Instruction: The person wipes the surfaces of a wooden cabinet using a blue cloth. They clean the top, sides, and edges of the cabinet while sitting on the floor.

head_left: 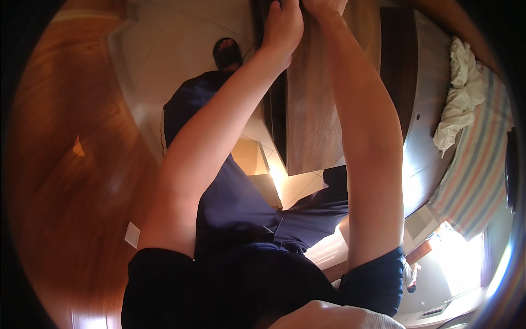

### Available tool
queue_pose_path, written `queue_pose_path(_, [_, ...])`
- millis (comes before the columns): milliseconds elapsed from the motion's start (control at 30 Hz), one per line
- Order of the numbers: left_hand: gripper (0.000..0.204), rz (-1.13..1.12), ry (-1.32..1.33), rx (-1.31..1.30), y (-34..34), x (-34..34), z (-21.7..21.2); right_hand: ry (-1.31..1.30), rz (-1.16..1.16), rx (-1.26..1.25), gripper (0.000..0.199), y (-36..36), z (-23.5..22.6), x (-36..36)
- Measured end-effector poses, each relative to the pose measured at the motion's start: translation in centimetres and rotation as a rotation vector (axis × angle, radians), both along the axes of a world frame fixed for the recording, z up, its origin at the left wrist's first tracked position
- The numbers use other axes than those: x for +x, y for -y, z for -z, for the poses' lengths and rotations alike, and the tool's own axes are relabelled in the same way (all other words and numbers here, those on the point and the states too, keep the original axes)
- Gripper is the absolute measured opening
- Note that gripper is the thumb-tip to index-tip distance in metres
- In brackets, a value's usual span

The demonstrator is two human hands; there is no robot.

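Note:
Both my arms reach forward to the top edge of the head view, above a long brown wooden surface (312, 120). My left hand (285, 27) is at the far left side of this wood, and its fingers are mostly cut off by the frame's edge. Close beside it on the right, my right hand (326, 7) shows only its wrist and back. What either hand touches or holds is out of sight, so whether they are open or closed cannot be told.
My foot in a dark sandal (227, 53) is on the pale tiled floor (164, 49). Reddish-brown wood (71, 181) curves along the left. On the right lie a bunched white cloth (459, 96) and a striped sheet (474, 159), with a bright window (457, 260) behind.

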State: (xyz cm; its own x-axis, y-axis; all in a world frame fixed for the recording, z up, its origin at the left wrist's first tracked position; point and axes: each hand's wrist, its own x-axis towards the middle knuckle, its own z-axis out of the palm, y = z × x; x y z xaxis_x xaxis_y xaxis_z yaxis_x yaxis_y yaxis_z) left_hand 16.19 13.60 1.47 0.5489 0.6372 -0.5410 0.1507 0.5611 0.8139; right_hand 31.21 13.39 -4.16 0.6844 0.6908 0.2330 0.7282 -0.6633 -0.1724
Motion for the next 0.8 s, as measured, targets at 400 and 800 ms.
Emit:
queue_pose_path(400, [0.088,-0.045,0.151,-0.174,-2.1,0.0,1.6,-0.088,-0.207,0.103,0.065,13.6,-1.2,-14.3])
queue_pose_path(800, [0.088,0.126,-0.014,0.005,-0.4,-1.5,-0.2,-0.273,-0.003,-0.056,0.066,36.4,-4.0,-29.0])
